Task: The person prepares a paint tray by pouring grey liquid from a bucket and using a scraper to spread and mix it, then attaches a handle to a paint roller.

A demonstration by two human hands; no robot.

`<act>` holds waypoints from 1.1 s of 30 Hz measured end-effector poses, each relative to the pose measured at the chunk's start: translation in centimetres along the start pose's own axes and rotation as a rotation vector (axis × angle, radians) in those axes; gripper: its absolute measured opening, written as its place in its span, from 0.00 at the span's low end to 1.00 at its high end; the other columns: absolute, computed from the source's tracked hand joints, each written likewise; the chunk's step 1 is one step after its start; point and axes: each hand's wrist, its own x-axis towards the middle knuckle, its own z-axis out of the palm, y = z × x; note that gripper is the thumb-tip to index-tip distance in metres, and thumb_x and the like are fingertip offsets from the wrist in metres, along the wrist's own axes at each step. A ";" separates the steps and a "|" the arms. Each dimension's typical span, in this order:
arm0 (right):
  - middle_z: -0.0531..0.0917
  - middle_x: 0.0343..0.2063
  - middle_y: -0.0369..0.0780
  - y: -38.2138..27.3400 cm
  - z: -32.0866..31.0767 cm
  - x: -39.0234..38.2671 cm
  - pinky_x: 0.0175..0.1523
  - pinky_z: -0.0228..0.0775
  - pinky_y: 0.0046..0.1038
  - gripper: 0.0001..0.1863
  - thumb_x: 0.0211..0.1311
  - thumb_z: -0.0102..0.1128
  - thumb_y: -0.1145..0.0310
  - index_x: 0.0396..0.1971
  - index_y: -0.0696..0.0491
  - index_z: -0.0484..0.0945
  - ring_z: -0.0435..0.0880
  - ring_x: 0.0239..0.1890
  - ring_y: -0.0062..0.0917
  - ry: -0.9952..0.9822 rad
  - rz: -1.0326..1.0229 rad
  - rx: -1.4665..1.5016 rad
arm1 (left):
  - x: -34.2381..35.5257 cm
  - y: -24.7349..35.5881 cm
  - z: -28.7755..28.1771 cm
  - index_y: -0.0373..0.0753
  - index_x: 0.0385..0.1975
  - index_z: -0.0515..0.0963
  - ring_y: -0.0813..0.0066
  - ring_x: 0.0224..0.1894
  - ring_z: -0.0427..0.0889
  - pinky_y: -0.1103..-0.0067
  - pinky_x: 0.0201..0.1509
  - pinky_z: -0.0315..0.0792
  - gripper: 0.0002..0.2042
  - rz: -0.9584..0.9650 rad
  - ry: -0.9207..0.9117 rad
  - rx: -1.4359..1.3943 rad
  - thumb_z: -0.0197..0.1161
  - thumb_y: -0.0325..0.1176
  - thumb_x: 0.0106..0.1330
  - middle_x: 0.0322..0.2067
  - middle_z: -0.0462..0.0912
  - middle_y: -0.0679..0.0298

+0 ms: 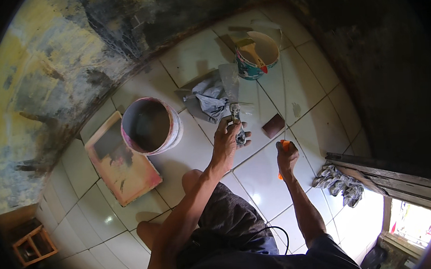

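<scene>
My left hand [228, 138] is closed around the smeared handle of a putty knife [229, 81], its wide grey blade pointing away from me. To its right, my right hand [288, 157] grips an orange-handled tool [285, 145]; a thin line runs up from it, perhaps a blade seen edge-on, and its exact kind is unclear. Between and beyond the hands, a brown sandpaper piece [274, 126] lies on the tiles. Crumpled grey plastic or cloth [210, 99] rests just past my left hand.
A pale bucket [176, 132] stands at left by a pinkish rectangular board or lid [144, 181]. Farther off, a green-patterned bucket [247, 70] carries a paintbrush [251, 51] across its rim. A crumpled rag [339, 183] lies near the right doorway. Stained walls [62, 80] border the tiles.
</scene>
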 end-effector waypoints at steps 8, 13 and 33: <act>0.79 0.21 0.44 0.0 0.8 -1.1 0.33 0.69 0.28 0.12 0.47 0.60 0.66 0.28 0.58 0.78 0.79 0.24 0.30 -0.037 0.050 0.024 | 0.3 -0.6 -0.7 0.44 0.43 0.67 0.70 0.35 0.80 0.73 0.32 0.80 0.08 -0.015 0.022 -0.001 0.51 0.35 0.66 0.39 0.74 0.62; 0.79 0.19 0.41 1.1 0.7 -0.5 0.30 0.68 0.27 0.12 0.46 0.61 0.66 0.28 0.58 0.78 0.77 0.21 0.25 -0.160 0.117 0.059 | 0.3 -0.9 -1.1 0.44 0.43 0.67 0.69 0.36 0.80 0.74 0.30 0.80 0.09 -0.014 0.027 -0.001 0.52 0.35 0.66 0.38 0.74 0.63; 0.77 0.23 0.33 4.4 1.1 0.7 0.30 0.65 0.19 0.17 0.46 0.64 0.68 0.38 0.58 0.77 0.72 0.24 0.15 -0.346 0.138 0.314 | 0.5 -1.3 -0.1 0.42 0.43 0.68 0.71 0.35 0.80 0.75 0.31 0.79 0.10 -0.038 0.011 0.000 0.55 0.36 0.65 0.37 0.73 0.65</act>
